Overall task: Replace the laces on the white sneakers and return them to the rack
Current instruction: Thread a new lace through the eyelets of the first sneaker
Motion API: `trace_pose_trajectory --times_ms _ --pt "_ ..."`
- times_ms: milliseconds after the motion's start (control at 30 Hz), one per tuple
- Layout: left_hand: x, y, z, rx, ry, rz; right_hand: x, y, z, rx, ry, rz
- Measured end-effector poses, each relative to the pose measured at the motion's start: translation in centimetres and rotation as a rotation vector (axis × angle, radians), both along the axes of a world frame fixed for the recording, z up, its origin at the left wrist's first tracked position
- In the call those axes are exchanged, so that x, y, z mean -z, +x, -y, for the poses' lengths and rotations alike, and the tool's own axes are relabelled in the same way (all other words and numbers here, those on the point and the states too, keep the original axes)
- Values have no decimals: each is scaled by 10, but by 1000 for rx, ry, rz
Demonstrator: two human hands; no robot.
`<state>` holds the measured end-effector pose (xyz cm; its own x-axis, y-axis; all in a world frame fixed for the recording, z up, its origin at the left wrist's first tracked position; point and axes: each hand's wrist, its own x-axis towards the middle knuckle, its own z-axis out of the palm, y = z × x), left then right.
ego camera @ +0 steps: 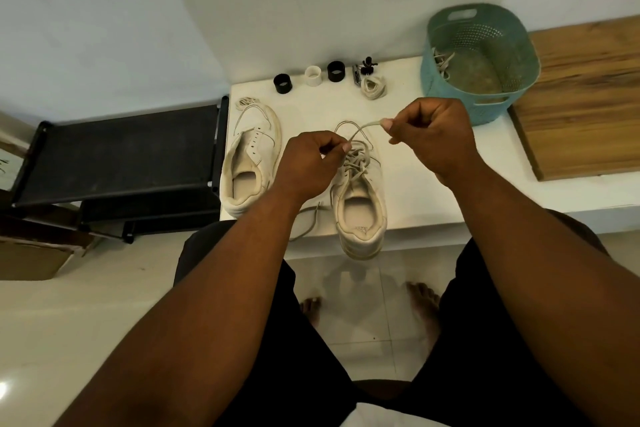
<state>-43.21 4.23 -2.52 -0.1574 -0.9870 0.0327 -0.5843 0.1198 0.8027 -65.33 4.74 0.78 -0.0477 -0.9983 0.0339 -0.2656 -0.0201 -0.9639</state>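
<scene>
While I stood at the white tabletop (pixel 408 163), my left hand (pixel 308 163) pinched one stretch of the off-white flat lace (pixel 362 128) betw. thumb & forefinger, and my right hand (pixel 433 135) pinched its other end, remaining fingers curled in. That lace ran down into the laced white leather sneaker (pixel 360 204) right in front of me, heel hanging over the table edge; a loose tail trailed off to its left. Looked like I was mid-way w/ that shoe, whether pulling old lace out or threading new, couldn't tell. The other white sneaker, bare of laces (pixel 251 163), sat just beside it on the left. The black fabric shoe rack (pixel 117 152) stood left of the table, w/ neither shoe on it yet. A coiled white lace bundle (pixel 373 87) waited near the perforated teal plastic basket (pixel 481 55), so most of the job was prob. left.
</scene>
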Motion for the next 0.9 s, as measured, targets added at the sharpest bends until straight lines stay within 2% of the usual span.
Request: trace_pose_trajectory --times_ms 167,400,500,567,667,767,833,900 --pt "0 -1 -2 23 6 25 3 6 3 78 -31 -91" --pt "4 1 0 -15 40 60 -8 0 -6 -430 372 386" --pt "2 -2 -2 -30 7 73 -10 1 -8 -446 395 589" --pt "-4 -3 -3 -122 -47 94 -9 2 -5 -376 329 636" --pt "-19 -6 -3 -140 60 181 -4 1 0 -211 197 423" --pt "-27 -6 -6 -43 262 388 2 2 0 -197 121 203" --pt "-29 -5 -7 -17 327 410 7 7 1 -191 77 109" --pt "-33 -5 -7 -39 336 390 12 14 4 -168 -23 -70"
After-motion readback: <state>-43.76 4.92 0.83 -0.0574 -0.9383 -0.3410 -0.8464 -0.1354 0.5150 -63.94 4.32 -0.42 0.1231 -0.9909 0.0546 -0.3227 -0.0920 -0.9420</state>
